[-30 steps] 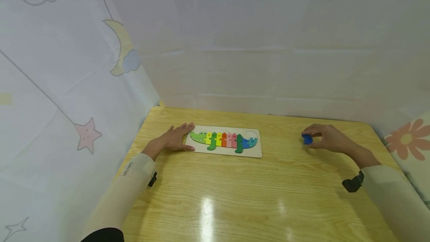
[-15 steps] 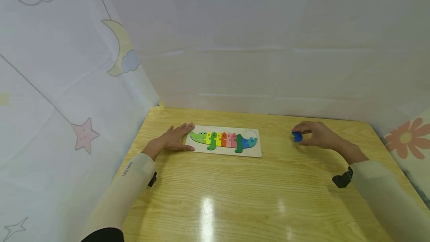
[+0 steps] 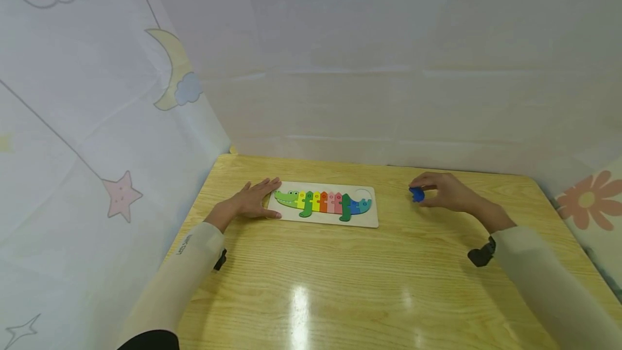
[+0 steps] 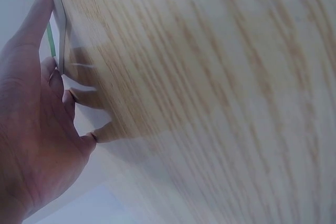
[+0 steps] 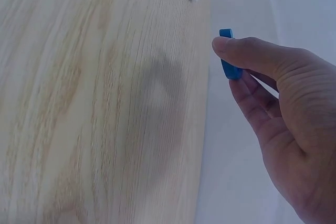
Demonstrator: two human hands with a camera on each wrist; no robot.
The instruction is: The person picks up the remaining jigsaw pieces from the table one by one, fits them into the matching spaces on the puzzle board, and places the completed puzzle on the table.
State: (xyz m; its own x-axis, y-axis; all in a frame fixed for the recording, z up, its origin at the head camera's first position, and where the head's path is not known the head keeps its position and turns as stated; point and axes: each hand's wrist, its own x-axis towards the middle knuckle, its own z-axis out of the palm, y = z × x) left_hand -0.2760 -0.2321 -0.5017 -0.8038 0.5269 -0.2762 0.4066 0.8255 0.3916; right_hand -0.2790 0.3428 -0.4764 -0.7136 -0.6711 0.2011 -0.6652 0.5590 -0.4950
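A wooden crocodile puzzle board [image 3: 311, 222] lies flat on the table, filled with coloured pieces from a green head to a blue tail. At the tail end, a curved bare outline shows on the wood. My left hand [image 3: 251, 200] rests on the board's left end, fingers spread, thumb along the near edge; the left wrist view shows that hand [image 4: 47, 124] at the board's edge. To the right of the board, my right hand [image 3: 443, 192] pinches a small blue puzzle piece [image 3: 417, 194] between thumb and fingers, held above the table in the right wrist view.
The wood-grain table [image 3: 340, 280] stretches towards me, with glare near its front. A pale cloth wall [image 3: 340, 96] rises behind it. On the left, another printed cloth [image 3: 63, 188] stands close to the table's edge.
My right hand has moved left towards the board, carrying the blue puzzle piece. The left hand and the board have stayed where they were.
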